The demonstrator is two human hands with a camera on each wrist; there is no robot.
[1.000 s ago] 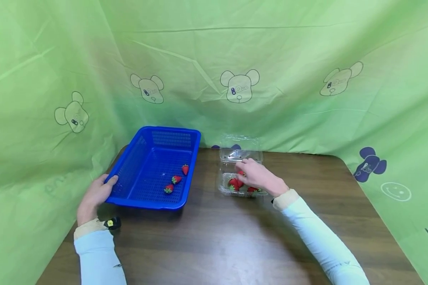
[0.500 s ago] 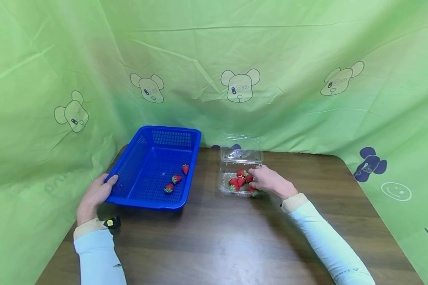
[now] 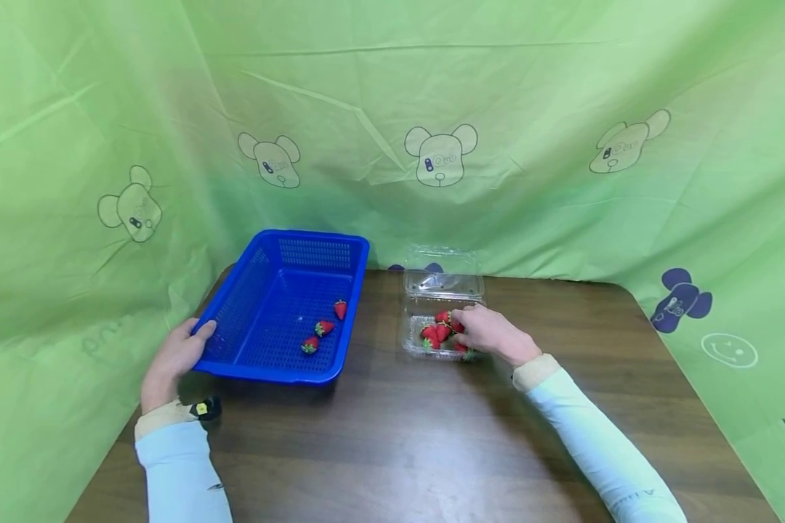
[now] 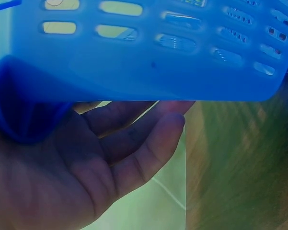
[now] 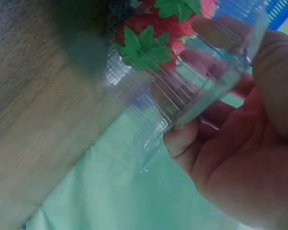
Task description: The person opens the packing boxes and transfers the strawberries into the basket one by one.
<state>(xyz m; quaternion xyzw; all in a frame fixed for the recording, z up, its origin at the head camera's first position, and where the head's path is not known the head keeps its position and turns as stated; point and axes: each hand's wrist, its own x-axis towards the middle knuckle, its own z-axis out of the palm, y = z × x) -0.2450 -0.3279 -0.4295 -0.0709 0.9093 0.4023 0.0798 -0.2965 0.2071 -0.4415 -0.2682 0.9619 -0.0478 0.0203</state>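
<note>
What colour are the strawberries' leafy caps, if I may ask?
Green leafy caps, clearest in the right wrist view.

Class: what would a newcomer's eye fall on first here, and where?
First comes the blue basket left of centre, held by the left hand, three red strawberries lying toward its right wall. Then comes the open clear box to its right, holding more strawberries, with the right hand at its right side.

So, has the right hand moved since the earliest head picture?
Yes: in the head view, the right hand has shifted rightward, from over the clear container's middle to its right side.
</note>
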